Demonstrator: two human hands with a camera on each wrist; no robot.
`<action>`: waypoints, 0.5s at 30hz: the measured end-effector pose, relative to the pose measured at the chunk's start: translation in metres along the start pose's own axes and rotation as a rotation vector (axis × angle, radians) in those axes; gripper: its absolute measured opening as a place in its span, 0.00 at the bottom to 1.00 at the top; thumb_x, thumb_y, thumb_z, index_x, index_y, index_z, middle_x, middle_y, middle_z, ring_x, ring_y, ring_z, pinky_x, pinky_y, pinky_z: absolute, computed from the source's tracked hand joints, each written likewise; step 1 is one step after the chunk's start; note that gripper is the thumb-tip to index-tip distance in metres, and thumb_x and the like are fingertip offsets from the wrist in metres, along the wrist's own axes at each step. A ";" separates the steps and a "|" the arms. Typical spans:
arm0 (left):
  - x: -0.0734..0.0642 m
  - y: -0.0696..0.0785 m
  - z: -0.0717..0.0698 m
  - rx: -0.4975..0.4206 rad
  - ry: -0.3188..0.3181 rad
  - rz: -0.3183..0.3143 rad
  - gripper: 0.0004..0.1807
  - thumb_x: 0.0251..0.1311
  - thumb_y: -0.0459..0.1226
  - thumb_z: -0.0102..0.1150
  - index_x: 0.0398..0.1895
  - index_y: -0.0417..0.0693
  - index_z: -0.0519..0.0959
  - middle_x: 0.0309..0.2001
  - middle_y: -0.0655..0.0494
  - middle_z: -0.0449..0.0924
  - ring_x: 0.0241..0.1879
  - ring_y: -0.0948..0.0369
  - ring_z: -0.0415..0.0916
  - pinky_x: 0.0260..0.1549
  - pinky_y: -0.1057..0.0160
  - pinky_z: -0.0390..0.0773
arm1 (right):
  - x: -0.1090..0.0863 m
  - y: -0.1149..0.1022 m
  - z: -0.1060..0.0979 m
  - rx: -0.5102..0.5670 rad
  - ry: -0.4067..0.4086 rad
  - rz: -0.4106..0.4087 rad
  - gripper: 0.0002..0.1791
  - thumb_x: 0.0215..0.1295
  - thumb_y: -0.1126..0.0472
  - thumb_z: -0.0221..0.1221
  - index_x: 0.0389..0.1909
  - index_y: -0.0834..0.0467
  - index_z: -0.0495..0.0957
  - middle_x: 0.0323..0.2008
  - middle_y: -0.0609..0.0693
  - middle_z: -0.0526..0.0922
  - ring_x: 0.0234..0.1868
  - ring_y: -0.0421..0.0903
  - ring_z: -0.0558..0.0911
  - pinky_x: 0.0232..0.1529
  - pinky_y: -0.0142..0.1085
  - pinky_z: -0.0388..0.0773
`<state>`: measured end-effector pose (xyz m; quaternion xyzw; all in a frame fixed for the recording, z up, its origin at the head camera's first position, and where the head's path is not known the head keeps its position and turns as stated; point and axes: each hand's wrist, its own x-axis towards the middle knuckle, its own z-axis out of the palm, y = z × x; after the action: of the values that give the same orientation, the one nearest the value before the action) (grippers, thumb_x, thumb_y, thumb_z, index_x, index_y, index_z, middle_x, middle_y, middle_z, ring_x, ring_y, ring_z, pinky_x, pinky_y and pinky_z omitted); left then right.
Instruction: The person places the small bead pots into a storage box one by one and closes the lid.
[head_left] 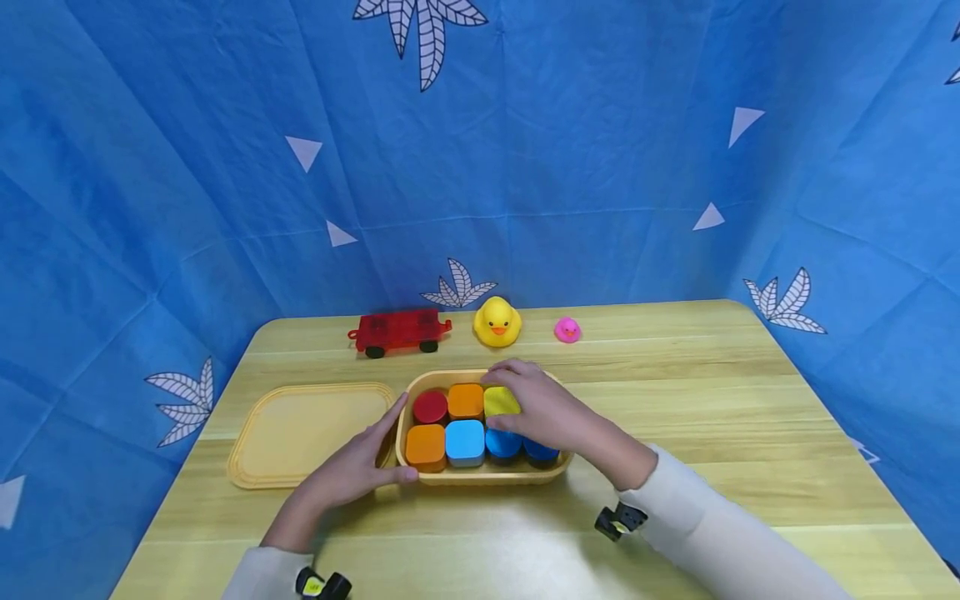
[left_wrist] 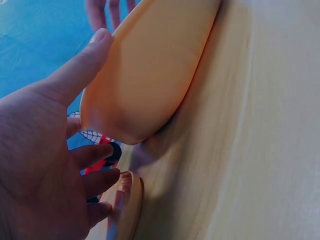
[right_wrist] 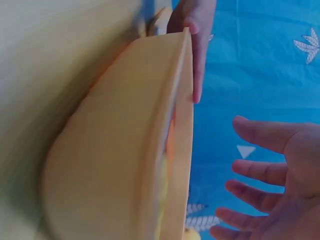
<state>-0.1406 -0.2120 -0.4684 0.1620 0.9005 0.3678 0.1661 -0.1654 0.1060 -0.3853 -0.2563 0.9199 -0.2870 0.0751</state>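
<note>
A pale yellow oblong box holds several coloured pieces in two rows. In the back row are a round red piece, an orange block and a yellow block. The front row has another orange block, a light blue block and darker blue pieces. My left hand rests against the box's left end, thumb and index finger spread along the rim. Above the box's right part hovers my right hand, its fingers spread with nothing between them in the right wrist view.
Left of the box lies a flat pale yellow lid. Along the back of the wooden table stand a red toy wagon, a yellow rubber duck and a small pink duck. Blue patterned cloth hangs behind.
</note>
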 end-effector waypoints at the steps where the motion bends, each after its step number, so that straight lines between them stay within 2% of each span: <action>1: 0.000 0.000 0.000 -0.002 -0.001 0.005 0.60 0.61 0.57 0.70 0.84 0.72 0.36 0.84 0.47 0.43 0.80 0.39 0.48 0.73 0.33 0.54 | 0.005 -0.004 0.001 0.011 -0.013 -0.002 0.32 0.65 0.55 0.71 0.68 0.57 0.76 0.70 0.55 0.73 0.70 0.57 0.71 0.67 0.53 0.75; 10: -0.001 0.005 -0.005 0.040 0.015 0.020 0.61 0.59 0.58 0.71 0.85 0.65 0.40 0.83 0.47 0.46 0.79 0.40 0.50 0.73 0.34 0.57 | 0.055 -0.028 0.016 0.024 -0.097 -0.028 0.37 0.68 0.52 0.69 0.75 0.58 0.69 0.72 0.57 0.70 0.72 0.57 0.70 0.69 0.52 0.72; 15: -0.008 0.001 -0.016 0.048 0.051 0.006 0.62 0.56 0.59 0.72 0.85 0.67 0.39 0.83 0.47 0.45 0.79 0.41 0.51 0.72 0.34 0.58 | 0.081 -0.037 0.023 0.018 -0.149 -0.028 0.38 0.70 0.52 0.67 0.76 0.57 0.66 0.74 0.57 0.69 0.74 0.56 0.68 0.72 0.51 0.69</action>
<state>-0.1400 -0.2239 -0.4555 0.1593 0.9125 0.3506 0.1380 -0.2119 0.0267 -0.3826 -0.2890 0.9056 -0.2763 0.1414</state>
